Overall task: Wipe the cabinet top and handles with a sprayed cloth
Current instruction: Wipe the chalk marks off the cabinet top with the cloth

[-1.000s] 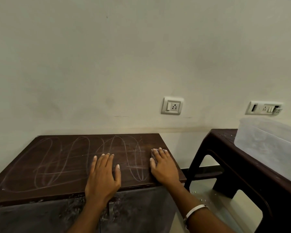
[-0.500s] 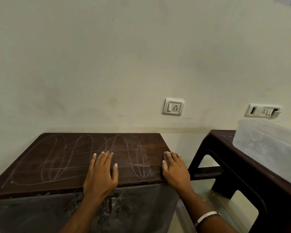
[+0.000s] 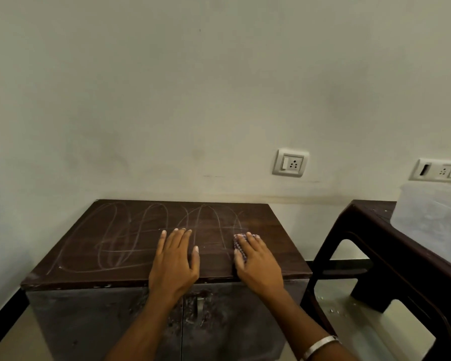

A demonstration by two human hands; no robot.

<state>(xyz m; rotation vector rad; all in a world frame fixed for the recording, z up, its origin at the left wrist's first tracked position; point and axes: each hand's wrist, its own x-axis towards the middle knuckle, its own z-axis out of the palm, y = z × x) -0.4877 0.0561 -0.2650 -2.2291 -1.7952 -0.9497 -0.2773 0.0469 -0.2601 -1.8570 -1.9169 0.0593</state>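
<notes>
A low cabinet with a dark brown top [image 3: 115, 238] stands against the wall. Looping pale streaks cover the top's left and middle. My right hand [image 3: 258, 261] presses flat on a small purplish cloth [image 3: 238, 246] on the right part of the top; only the cloth's left edge shows past the fingers. My left hand [image 3: 175, 259] lies flat and spread on the top near the front edge, holding nothing. A small metal handle [image 3: 198, 306] sits on the scuffed cabinet doors below, between my forearms.
A dark brown plastic table [image 3: 375, 230] stands to the right with a translucent plastic box [image 3: 432, 217] on it. Two wall sockets [image 3: 290, 162] are mounted above. A narrow gap of floor separates cabinet and table.
My right hand with the cloth went from the top's right side out to the right edge, then came back left toward the middle. My left hand stayed in place.
</notes>
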